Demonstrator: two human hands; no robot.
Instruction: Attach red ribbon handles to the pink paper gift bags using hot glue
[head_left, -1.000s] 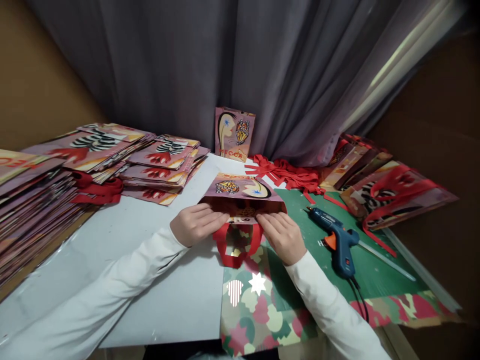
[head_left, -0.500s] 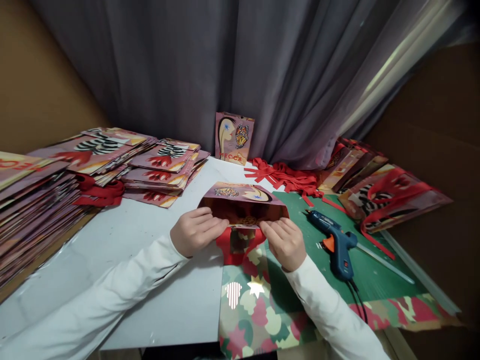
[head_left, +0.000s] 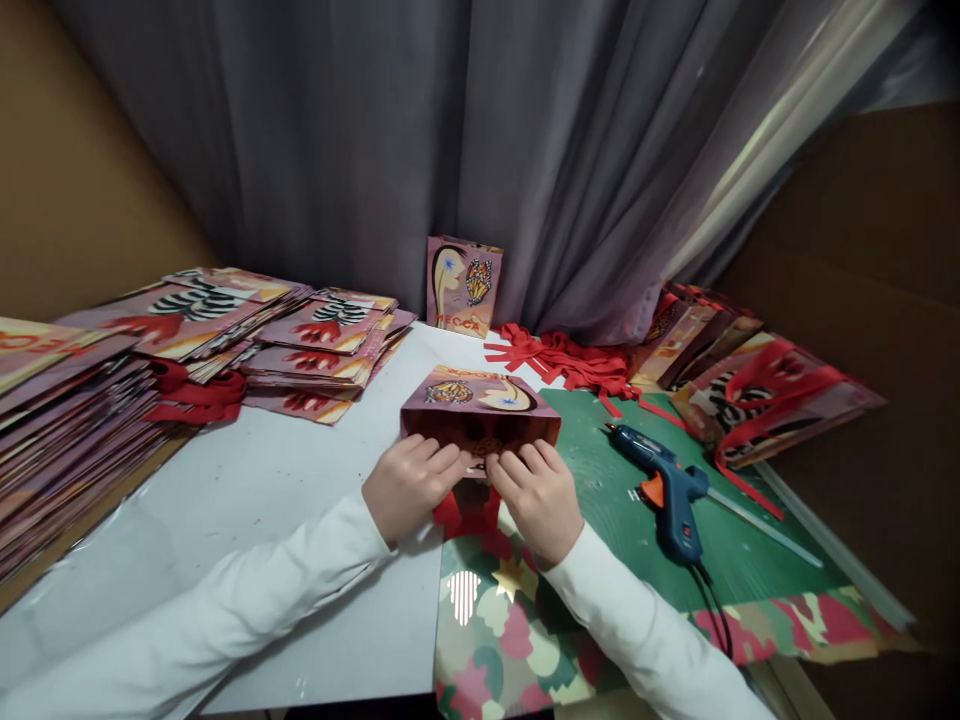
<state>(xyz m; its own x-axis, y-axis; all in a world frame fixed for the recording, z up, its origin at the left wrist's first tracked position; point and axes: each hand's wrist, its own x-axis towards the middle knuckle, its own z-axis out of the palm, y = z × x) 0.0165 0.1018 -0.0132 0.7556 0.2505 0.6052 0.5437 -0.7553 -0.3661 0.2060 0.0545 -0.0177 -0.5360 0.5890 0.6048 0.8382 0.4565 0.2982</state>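
Readable text: one word, on one bag.
A small printed paper bag [head_left: 463, 285] is standing upright at the far edge of the table [head_left: 300, 520], against the curtain, and is showing red capitals along its lower front that are reading "MECCA". The same lettering on the bag stack [head_left: 45, 340] at the table's left edge is showing only as partial red strokes, not legible. Nothing else is carrying readable text.
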